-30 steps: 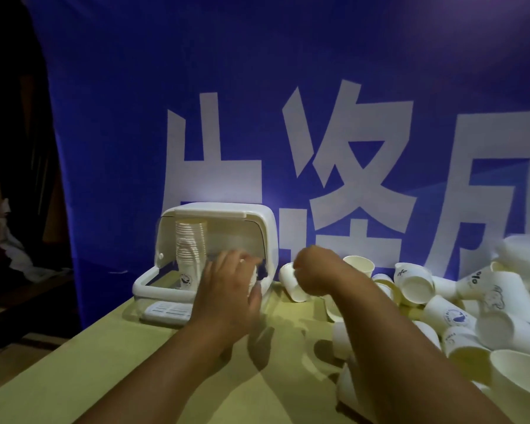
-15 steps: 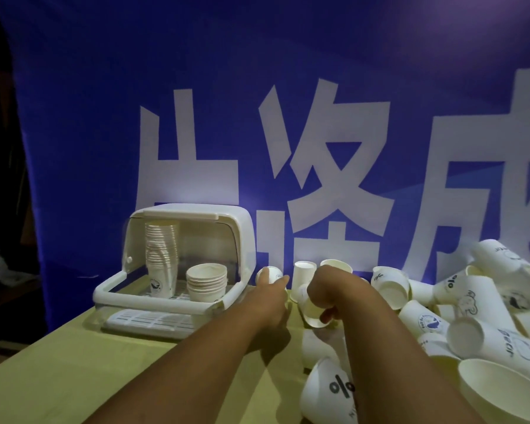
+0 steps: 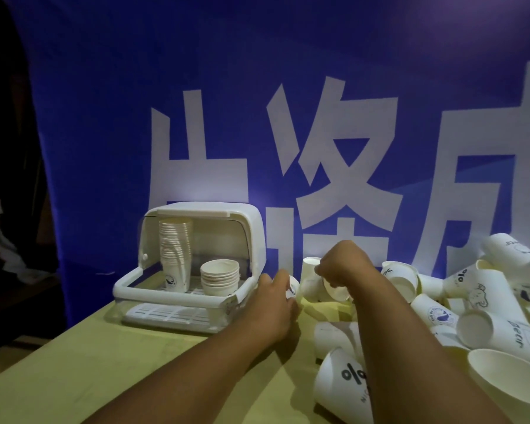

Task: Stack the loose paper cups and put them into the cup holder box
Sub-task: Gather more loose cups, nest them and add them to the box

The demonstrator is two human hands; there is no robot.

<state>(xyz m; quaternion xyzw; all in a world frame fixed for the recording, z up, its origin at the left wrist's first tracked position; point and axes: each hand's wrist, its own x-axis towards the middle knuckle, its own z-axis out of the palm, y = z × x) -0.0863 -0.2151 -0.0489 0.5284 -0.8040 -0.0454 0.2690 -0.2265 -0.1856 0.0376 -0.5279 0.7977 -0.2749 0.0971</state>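
Fingers are curling at frame centre: left hand (image 3: 276, 298) is holding small cup (image 3: 293, 289) at its fingertips; right hand (image 3: 343, 267) is gripping tilted cup (image 3: 337, 291) beneath its knuckles.

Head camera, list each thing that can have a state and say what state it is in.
cup holder box, front cover open
tall cup stack, upright inside the box
short cup stack, upright inside, right of the tall one
left hand, gripping a small cup
right hand, gripping a tilted cup
loose cups, unstacked, mostly on their sides
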